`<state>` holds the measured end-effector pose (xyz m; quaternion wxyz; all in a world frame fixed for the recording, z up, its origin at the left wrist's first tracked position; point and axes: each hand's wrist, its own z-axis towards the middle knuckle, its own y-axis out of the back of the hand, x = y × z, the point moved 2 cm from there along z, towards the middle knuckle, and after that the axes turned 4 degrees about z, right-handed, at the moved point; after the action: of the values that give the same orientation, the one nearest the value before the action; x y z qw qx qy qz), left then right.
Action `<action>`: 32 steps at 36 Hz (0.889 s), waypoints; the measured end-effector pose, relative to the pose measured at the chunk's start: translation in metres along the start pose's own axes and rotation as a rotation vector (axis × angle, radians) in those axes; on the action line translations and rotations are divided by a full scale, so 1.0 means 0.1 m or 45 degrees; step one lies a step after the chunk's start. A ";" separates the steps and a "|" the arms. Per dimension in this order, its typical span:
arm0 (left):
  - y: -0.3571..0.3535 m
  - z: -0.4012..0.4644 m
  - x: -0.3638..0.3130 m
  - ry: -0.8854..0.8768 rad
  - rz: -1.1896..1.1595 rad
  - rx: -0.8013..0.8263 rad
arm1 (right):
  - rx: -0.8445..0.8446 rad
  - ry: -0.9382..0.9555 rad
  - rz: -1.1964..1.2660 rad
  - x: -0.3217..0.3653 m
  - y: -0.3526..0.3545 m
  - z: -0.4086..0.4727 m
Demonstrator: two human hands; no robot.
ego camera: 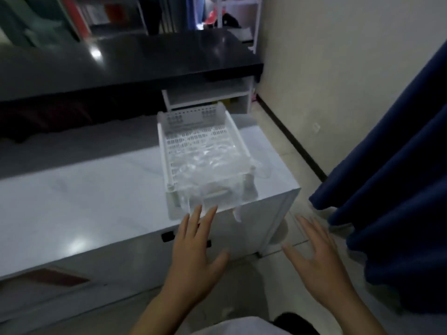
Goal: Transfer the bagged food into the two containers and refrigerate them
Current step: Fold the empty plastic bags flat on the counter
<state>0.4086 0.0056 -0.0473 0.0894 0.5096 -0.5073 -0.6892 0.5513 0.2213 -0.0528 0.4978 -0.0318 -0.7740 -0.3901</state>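
Clear plastic, crumpled, fills the white slotted tray (167, 151) on the right end of the white cabinet (72, 201); that looks like the bags (205, 163), w/ loose ends drooping over the cabinet's front edge. You can't tell from here what food is inside, and no containers show. Your left hand (196, 247) is flat, fingers straight and spread, tips just beside the hanging plastic at the tray's near edge, holding nothing. Your right hand (316, 259) hangs out over the floor to the right of the cabinet, also spread wide and empty. So you're prob. at the very start: reaching in to fetch the bags, nothing transferred yet. The tray's long axis runs away from you, leaning slightly left at the far end; its open short end faces you, far end has a low wall. Next move calls for gathering the floppy film w/ both hands at the near end and lifting, since it may snag on the corner posts.
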 end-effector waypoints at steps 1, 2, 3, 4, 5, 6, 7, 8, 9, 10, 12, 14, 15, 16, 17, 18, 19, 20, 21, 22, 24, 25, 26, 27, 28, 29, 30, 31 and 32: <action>0.08 -0.01 0.07 0.026 -0.023 -0.040 | 0.023 0.037 0.003 0.09 -0.03 0.06; 0.15 -0.02 0.13 0.055 -0.053 -0.076 | 0.042 0.075 0.003 0.19 -0.04 0.13; 0.21 -0.03 0.19 0.087 -0.077 -0.107 | 0.060 0.105 0.016 0.28 -0.03 0.21; 0.27 -0.02 0.25 0.114 -0.094 -0.136 | 0.070 0.129 0.046 0.37 -0.02 0.29; 0.31 0.00 0.30 0.140 -0.104 -0.160 | 0.077 0.147 0.083 0.44 0.00 0.39; 0.35 0.02 0.34 0.170 -0.112 -0.180 | 0.081 0.160 0.117 0.50 0.03 0.48; 0.38 0.03 0.37 0.201 -0.125 -0.195 | 0.084 0.174 0.143 0.57 0.04 0.57; 0.42 0.06 0.40 0.233 -0.147 -0.210 | 0.086 0.194 0.167 0.62 0.06 0.67; 0.45 0.09 0.41 0.261 -0.178 -0.231 | 0.092 0.222 0.186 0.68 0.07 0.76; 0.49 0.13 0.41 0.285 -0.210 -0.254 | 0.101 0.250 0.195 0.73 0.07 0.86; 0.58 0.25 0.38 0.307 -0.257 -0.296 | 0.136 0.285 0.197 0.80 0.06 1.04; 0.68 0.45 0.30 0.297 -0.259 -0.298 | 0.203 0.306 0.192 0.86 0.01 1.22; 0.74 0.60 0.26 0.280 -0.237 -0.282 | 0.247 0.315 0.167 0.88 -0.02 1.31; 0.78 0.77 0.22 0.257 -0.205 -0.261 | 0.290 0.317 0.130 0.89 -0.05 1.40; 0.82 0.96 0.18 0.238 -0.173 -0.236 | 0.325 0.313 0.093 0.90 -0.07 1.48; 0.85 1.18 0.15 0.231 -0.143 -0.206 | 0.351 0.309 0.061 0.91 -0.09 1.57; 0.86 1.41 0.12 0.235 -0.115 -0.170 | 0.369 0.305 0.039 0.91 -0.10 1.64; 0.86 1.65 0.10 0.243 -0.083 -0.129 | 0.386 0.303 0.026 0.91 -0.10 1.71; 0.84 1.89 0.09 0.251 -0.044 -0.083 | 0.407 0.300 0.019 0.92 -0.10 1.78; 0.81 2.12 0.09 0.257 0.001 -0.030 | 0.432 0.294 0.013 0.91 -0.10 1.83; 0.70 2.56 0.11 0.279 0.104 0.099 | 0.481 0.267 -0.007 0.90 -0.08 1.95; 0.65 2.75 0.14 0.297 0.169 0.166 | 0.500 0.253 -0.015 0.90 -0.08 2.01; 0.59 2.92 0.17 0.319 0.236 0.228 | 0.515 0.241 -0.017 0.90 -0.07 2.07; 0.53 3.06 0.22 0.344 0.292 0.284 | 0.528 0.236 -0.011 0.89 -0.06 2.13; 0.48 3.19 0.26 0.368 0.330 0.326 | 0.542 0.231 -0.003 0.89 -0.05 2.20; 0.44 3.30 0.31 0.387 0.345 0.354 | 0.563 0.227 0.007 0.88 -0.04 2.25; 0.41 3.40 0.36 0.402 0.342 0.370 | 0.589 0.223 0.020 0.88 -0.03 2.31; 0.39 3.48 0.40 0.411 0.332 0.384 | 0.616 0.218 0.038 0.87 -0.02 2.35; 0.38 3.56 0.43 0.412 0.329 0.398 | 0.639 0.212 0.059 0.86 -0.01 2.40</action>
<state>0.0912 0.1765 -0.0558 0.1768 0.5519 -0.6477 -0.4946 0.3291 0.3445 -0.0332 0.5608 0.1070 -0.8020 -0.1758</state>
